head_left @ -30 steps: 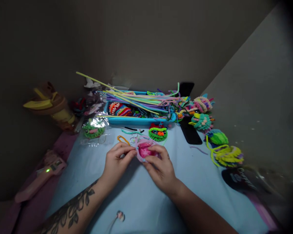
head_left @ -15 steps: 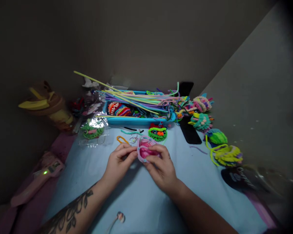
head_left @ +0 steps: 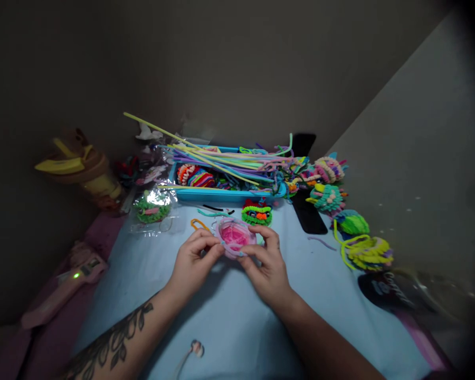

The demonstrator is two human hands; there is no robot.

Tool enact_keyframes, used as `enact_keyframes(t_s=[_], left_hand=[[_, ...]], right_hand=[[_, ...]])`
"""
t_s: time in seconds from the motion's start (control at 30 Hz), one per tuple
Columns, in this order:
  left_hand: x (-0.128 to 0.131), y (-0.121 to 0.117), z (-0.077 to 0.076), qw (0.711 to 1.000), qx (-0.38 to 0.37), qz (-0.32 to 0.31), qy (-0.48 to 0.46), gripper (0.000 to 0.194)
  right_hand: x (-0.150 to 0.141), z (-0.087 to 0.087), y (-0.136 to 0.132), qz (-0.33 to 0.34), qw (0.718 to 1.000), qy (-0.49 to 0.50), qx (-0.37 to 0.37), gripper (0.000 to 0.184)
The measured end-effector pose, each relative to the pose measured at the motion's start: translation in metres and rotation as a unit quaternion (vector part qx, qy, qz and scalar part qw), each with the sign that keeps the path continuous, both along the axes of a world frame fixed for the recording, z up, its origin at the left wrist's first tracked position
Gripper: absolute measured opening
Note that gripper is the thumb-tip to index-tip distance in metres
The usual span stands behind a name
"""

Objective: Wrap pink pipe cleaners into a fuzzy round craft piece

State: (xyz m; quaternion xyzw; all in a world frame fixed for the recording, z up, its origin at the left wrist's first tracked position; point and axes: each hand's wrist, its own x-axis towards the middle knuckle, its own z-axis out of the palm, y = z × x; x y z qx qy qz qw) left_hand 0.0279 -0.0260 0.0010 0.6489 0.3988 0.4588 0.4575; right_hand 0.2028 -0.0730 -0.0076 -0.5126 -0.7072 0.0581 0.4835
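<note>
Between my hands is a small round pink and lilac piece (head_left: 236, 236) that looks like a hollow cup made of pipe cleaners, its opening facing me. My left hand (head_left: 198, 256) pinches the left rim between thumb and fingers. With thumb and fingers, my right hand (head_left: 266, 264) grips the right side and lower rim. Just behind it sits a green and red pipe-cleaner figure (head_left: 257, 214) with eyes and an orange beak. An orange loop (head_left: 199, 225) and a teal pipe-cleaner piece (head_left: 212, 214) lie near my left fingers.
A blue tray (head_left: 225, 196) heaped with long pipe cleaners (head_left: 229, 162) stands at the back. Bagged green figure (head_left: 152, 210) left; a phone-like black slab (head_left: 309, 214) and colourful figures (head_left: 328, 197) right. A pink glue gun (head_left: 69, 285) lies at the left edge. A small flower-tipped item (head_left: 197, 348) is in front.
The pink and lilac piece has turned so its opening faces me more fully. My right fingers have come out of its inside to the right rim. My left hand still pinches the left edge.
</note>
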Motion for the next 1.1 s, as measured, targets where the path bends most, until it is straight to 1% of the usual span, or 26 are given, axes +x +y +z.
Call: enact_keyframes(t_s=[0.1,0.17,0.23,0.27,0.33,0.4,0.47,0.57,0.7,0.83,0.9,1.0,1.1], left_hand=[[-0.001,0.001,-0.003,1.000,0.020,0.013,0.011,0.009],[-0.003,0.001,-0.004,0.998,0.044,0.051,0.013,0.008],[-0.005,0.002,-0.003,0.992,0.094,0.079,0.033,0.007],[-0.006,0.003,-0.001,0.987,0.127,0.076,0.055,0.007],[-0.008,0.005,0.003,0.975,0.188,0.026,0.114,0.007],[-0.009,0.006,0.007,0.961,0.215,-0.033,0.169,0.009],[-0.009,0.006,0.010,0.947,0.223,-0.071,0.220,0.012],[-0.010,0.006,0.014,0.928,0.225,-0.108,0.276,0.016],[-0.013,0.010,0.017,0.922,0.205,-0.152,0.290,0.015],[-0.020,0.016,0.021,0.922,0.215,-0.170,0.274,0.013],[-0.023,0.017,0.023,0.924,0.225,-0.161,0.265,0.017],[-0.025,0.018,0.023,0.924,0.237,-0.128,0.271,0.023],[-0.028,0.020,0.020,0.913,0.258,-0.116,0.294,0.023]], right_hand=[[0.002,0.001,0.002,-0.018,0.998,-0.048,0.041,0.011],[0.004,0.002,0.003,-0.026,0.994,-0.085,0.068,0.015],[0.005,0.001,0.004,-0.025,0.989,-0.121,0.082,0.018],[0.005,0.001,0.004,-0.021,0.986,-0.139,0.086,0.019],[0.005,0.000,0.005,-0.007,0.982,-0.171,0.086,0.018],[0.005,-0.001,0.005,0.006,0.978,-0.192,0.082,0.017],[0.005,-0.002,0.005,0.020,0.976,-0.201,0.075,0.016],[0.006,-0.002,0.005,0.039,0.975,-0.206,0.067,0.016],[0.007,-0.002,0.006,0.057,0.975,-0.206,0.057,0.017],[0.008,-0.002,0.007,0.068,0.980,-0.181,0.053,0.015],[0.009,-0.002,0.008,0.070,0.982,-0.169,0.049,0.013],[0.010,-0.002,0.008,0.066,0.985,-0.158,0.036,0.012],[0.010,-0.003,0.008,0.060,0.987,-0.148,0.032,0.012]])
